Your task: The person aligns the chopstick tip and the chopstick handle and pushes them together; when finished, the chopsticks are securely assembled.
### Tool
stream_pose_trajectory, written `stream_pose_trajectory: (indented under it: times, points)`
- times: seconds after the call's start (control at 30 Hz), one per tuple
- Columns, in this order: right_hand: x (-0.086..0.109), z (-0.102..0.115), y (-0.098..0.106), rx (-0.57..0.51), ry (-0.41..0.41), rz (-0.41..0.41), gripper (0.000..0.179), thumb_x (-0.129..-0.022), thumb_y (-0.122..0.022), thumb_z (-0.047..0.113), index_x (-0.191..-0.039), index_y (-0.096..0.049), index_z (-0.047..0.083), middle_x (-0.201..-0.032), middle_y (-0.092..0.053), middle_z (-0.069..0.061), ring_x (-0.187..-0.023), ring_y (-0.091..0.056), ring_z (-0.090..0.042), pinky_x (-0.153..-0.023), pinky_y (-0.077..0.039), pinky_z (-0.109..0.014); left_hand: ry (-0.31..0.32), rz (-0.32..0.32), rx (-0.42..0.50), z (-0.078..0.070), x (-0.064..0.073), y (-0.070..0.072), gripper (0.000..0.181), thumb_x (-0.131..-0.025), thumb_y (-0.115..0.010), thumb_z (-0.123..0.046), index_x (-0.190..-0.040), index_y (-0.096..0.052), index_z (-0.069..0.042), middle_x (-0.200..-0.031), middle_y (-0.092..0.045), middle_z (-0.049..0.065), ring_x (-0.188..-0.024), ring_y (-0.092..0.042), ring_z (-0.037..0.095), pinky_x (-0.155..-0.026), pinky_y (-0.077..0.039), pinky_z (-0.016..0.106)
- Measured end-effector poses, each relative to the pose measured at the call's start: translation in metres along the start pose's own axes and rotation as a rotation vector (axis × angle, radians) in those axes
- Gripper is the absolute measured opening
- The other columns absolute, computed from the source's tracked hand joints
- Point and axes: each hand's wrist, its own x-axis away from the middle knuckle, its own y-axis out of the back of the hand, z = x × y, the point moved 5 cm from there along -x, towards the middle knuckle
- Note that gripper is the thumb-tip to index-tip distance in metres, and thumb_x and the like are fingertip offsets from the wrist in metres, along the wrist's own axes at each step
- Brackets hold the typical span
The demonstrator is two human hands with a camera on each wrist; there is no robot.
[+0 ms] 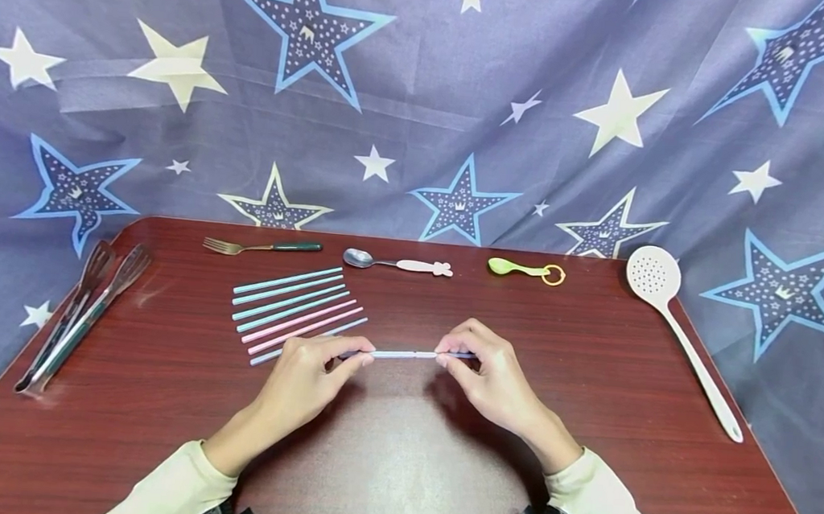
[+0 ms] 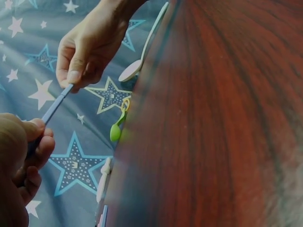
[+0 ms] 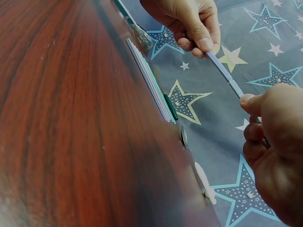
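Both hands hold one pale blue-violet drinking straw (image 1: pixel 395 355) nearly level in front of the body, with a narrow ringed joint showing between them. My left hand (image 1: pixel 316 366) pinches it near its left end between thumb and fingertips. Toward the other end, my right hand (image 1: pixel 483 371) pinches it the same way, and a short darker end sticks out past those fingers. Beyond the left hand, several blue and pink straws (image 1: pixel 292 308) lie side by side on the table, the nearest partly covered by that hand.
Along the back of the brown table (image 1: pixel 395 465) lie a green-handled fork (image 1: pixel 260 247), a spoon with a pale handle (image 1: pixel 397 263) and a small green spoon (image 1: pixel 520 269) with a yellow ring. Metal tongs (image 1: pixel 84 316) are at left, a white slotted skimmer (image 1: pixel 685 335) at right.
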Motion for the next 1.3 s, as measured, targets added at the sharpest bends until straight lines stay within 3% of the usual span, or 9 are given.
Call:
stream_pose_trajectory:
  times: [0.43,0.63,0.93,1.17,1.3]
  points:
    - [-0.004,0.006,0.0,0.0,0.081,-0.011,0.01,-0.091,-0.076,0.002,-0.095,-0.072,0.011,-0.092,-0.066,0.0,-0.081,-0.059,-0.011,-0.067,-0.045,-0.017,-0.016,-0.035,0.057,0.0,0.003,-0.001,0.018,-0.082,-0.084,-0.004,-0.096,-0.08,-0.014,-0.074,-0.076,-0.007,-0.047,-0.038,-0.008,-0.047,-0.026,0.006]
    - [-0.004,0.008,-0.001,0.008,0.083,-0.006,0.014,-0.09,-0.076,-0.002,-0.094,-0.071,0.011,-0.091,-0.066,0.001,-0.079,-0.058,-0.01,-0.064,-0.045,-0.017,-0.015,-0.033,0.061,-0.001,0.005,-0.001,0.017,-0.081,-0.084,-0.004,-0.095,-0.08,-0.012,-0.076,-0.076,-0.006,-0.047,-0.04,-0.007,-0.047,-0.026,0.006]
    - [-0.002,0.009,-0.003,0.006,0.072,-0.007,0.014,-0.09,-0.076,-0.002,-0.093,-0.071,0.011,-0.091,-0.066,0.0,-0.079,-0.057,-0.01,-0.062,-0.045,-0.017,-0.019,-0.03,0.094,-0.003,0.006,-0.004,0.018,-0.081,-0.083,0.0,-0.096,-0.079,-0.01,-0.077,-0.076,-0.003,-0.055,-0.058,-0.004,-0.047,-0.032,0.006]
    - [-0.004,0.007,0.002,-0.023,0.085,0.01,0.017,-0.086,-0.079,-0.002,-0.094,-0.074,0.012,-0.092,-0.068,0.0,-0.081,-0.065,-0.011,-0.071,-0.054,-0.02,-0.045,-0.027,0.062,-0.006,0.001,0.002,0.018,-0.08,-0.085,-0.003,-0.095,-0.08,-0.013,-0.079,-0.076,-0.005,-0.051,-0.043,-0.007,-0.048,-0.033,0.007]
    - [-0.004,-0.001,0.006,-0.037,0.059,0.016,0.015,-0.087,-0.079,0.0,-0.095,-0.076,0.012,-0.092,-0.07,0.001,-0.083,-0.066,-0.01,-0.073,-0.055,-0.02,-0.027,-0.018,0.042,-0.006,0.0,0.008,0.017,-0.081,-0.085,-0.004,-0.094,-0.081,-0.014,-0.08,-0.077,-0.006,-0.049,-0.038,-0.006,-0.048,-0.031,0.007]
